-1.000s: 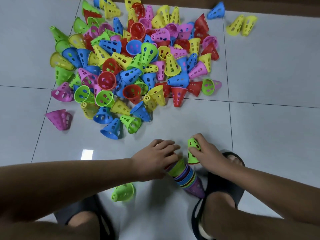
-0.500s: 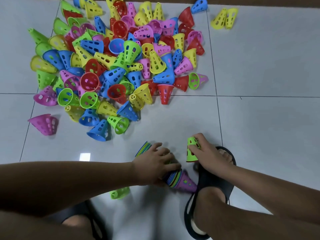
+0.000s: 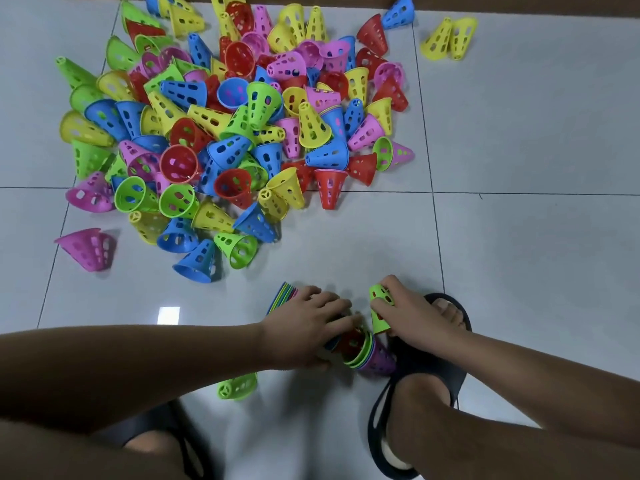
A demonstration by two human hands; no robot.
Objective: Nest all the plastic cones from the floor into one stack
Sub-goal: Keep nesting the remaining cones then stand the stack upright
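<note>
**Both hands at the stack, one green cone held**

The left hand (image 3: 308,327) lies over the stack (image 3: 377,358) of nested cones, which rests on its side on the white tiled floor (image 3: 519,237), just in front of the feet. Its fingers (image 3: 332,306) are curled over the top of the stack and the thumb is on the near side, so the hand grips it. Coloured rims come out at the far left of the hand, and a purple end with a red inside shows at the right. The hand hides the middle, so I cannot tell if the stack is one piece.

The right hand (image 3: 412,317) holds a green cone (image 3: 381,310) with its fingers closed round it, the narrow end up, just beside the purple end of the stack. This hand is above a black sandal (image 3: 433,375).

The big pile (image 3: 242,133) of loose cones lies further away on the floor. One more green cone (image 3: 239,386) lies alone near the left arm.
</note>
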